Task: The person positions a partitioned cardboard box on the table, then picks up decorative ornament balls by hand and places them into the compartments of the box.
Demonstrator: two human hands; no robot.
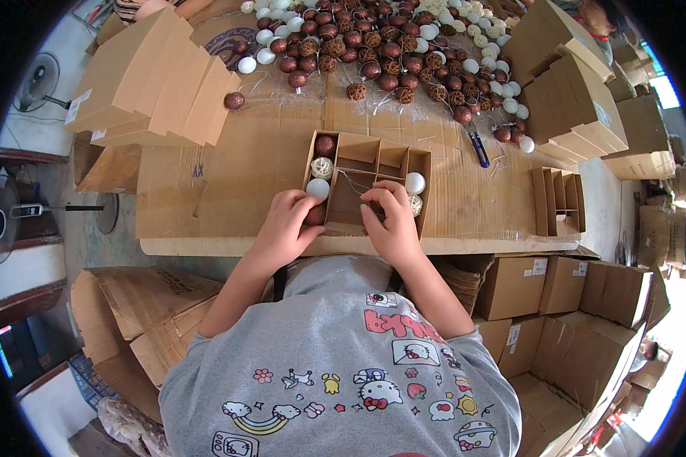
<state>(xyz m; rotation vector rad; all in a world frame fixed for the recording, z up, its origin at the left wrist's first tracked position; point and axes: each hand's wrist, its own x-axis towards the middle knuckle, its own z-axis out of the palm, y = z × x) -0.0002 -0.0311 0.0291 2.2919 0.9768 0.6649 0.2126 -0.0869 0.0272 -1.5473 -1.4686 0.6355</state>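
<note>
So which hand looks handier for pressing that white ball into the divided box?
Probably the left hand. Its fingertips already rest on the white ball at the left column of the divided box. The right hand is busy at the box's middle, by the thin string.

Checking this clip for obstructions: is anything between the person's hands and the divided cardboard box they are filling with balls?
Nothing visible. The left hand rests on the divided cardboard box at its left column, touching a white ball. The right hand is over the middle compartment, its fingers at a thin string. The blue snips lie apart on the table.
</note>
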